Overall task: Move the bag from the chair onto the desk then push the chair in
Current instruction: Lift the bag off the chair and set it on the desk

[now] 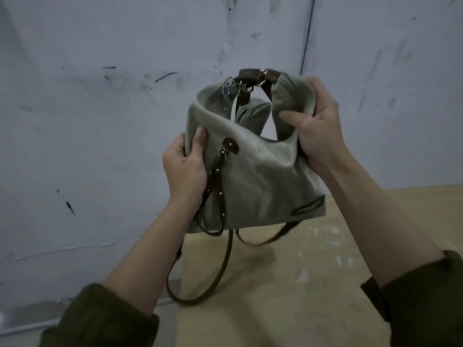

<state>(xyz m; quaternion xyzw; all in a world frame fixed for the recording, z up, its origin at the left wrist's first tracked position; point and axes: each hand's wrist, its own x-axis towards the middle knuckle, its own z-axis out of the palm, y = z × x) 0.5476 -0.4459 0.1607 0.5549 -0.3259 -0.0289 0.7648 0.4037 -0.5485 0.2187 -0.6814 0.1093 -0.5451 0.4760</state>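
Both arms are reaching forward, holding the grey bag [253,166] above the desk [313,284]. The left hand [184,166] is gripping the bag's left edge; the right hand [313,131] is clutching its gathered top fabric. A brown strap [200,284] is dangling below the bag.

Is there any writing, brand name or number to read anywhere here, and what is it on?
Small dark label sewn at the lower right corner of the bag: it carries a line of pale lettering, too small and blurred to read.
No other words, numbers or signs show. The dark marks on the wall are scuffs, not writing, and the wooden desk bears only pale smears.
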